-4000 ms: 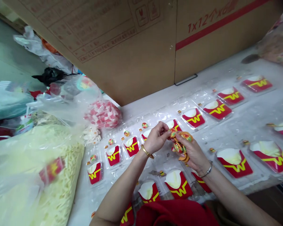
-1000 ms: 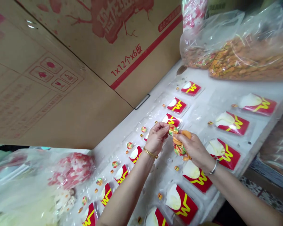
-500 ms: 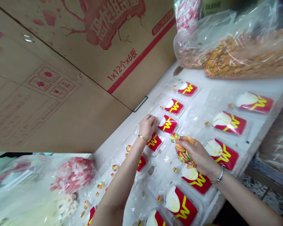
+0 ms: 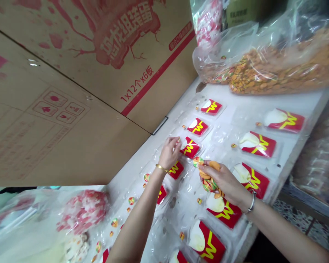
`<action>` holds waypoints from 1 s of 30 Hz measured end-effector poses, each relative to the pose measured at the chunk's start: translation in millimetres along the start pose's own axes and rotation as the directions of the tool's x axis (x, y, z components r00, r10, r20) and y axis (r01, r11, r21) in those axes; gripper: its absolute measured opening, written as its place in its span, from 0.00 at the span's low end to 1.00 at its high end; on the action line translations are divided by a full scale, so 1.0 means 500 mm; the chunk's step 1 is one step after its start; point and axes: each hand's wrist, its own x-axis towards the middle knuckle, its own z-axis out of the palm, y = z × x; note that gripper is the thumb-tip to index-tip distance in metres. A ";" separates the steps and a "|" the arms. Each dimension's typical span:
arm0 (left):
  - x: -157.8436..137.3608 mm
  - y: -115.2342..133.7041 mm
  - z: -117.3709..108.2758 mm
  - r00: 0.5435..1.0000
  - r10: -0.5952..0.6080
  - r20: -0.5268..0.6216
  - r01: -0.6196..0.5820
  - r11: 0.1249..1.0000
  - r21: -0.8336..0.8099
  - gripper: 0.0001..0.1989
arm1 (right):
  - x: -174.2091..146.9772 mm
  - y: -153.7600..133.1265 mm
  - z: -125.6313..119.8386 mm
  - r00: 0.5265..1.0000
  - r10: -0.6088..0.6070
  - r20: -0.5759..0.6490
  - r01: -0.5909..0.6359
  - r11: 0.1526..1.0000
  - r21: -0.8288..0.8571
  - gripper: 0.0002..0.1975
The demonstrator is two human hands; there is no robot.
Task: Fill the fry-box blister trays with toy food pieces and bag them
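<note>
My left hand [image 4: 170,152], with a gold bangle at the wrist, is over the inner row of clear plastic trays. Its fingers are slightly apart beside a red card with a yellow zigzag [image 4: 190,147]. A tiny yellowish bit shows at the fingertips; whether they touch it is unclear. My right hand [image 4: 224,180], wearing a silver bracelet, is closed round a bunch of small pizza-patterned discs [image 4: 208,184] with orange backs. One pizza disc [image 4: 198,162] sticks out between thumb and finger. Behind the left hand, trays hold a pizza disc [image 4: 131,201] and a tiny burger piece [image 4: 128,209].
Large cardboard boxes [image 4: 142,113] wall off the left side. A clear bag of orange pieces [image 4: 279,73] lies at the far end of the white table [image 4: 219,142]. Pink-and-white pieces in a bag [image 4: 84,212] lie at lower left. An outer row of trays with red cards [image 4: 259,143] lines the right edge.
The fingers of my left hand have loosened apart beside the same tray. My right hand still holds the discs. The whole view has shifted slightly.
</note>
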 end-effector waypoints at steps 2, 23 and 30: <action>-0.015 0.043 -0.002 0.986 0.021 0.166 0.031 0.951 -0.309 0.15 | 0.005 -0.007 -0.005 1.000 -0.020 0.006 0.020 1.000 0.018 0.14; 0.303 -0.032 0.078 0.920 -0.191 -0.341 0.275 0.936 0.218 0.03 | 0.017 -0.075 -0.089 0.990 -0.116 -0.084 0.114 0.993 -0.033 0.26; 0.220 0.080 0.053 0.979 -0.154 0.137 0.179 0.964 -0.196 0.18 | 0.047 -0.091 -0.107 0.961 -0.267 -0.067 0.257 0.957 -0.134 0.28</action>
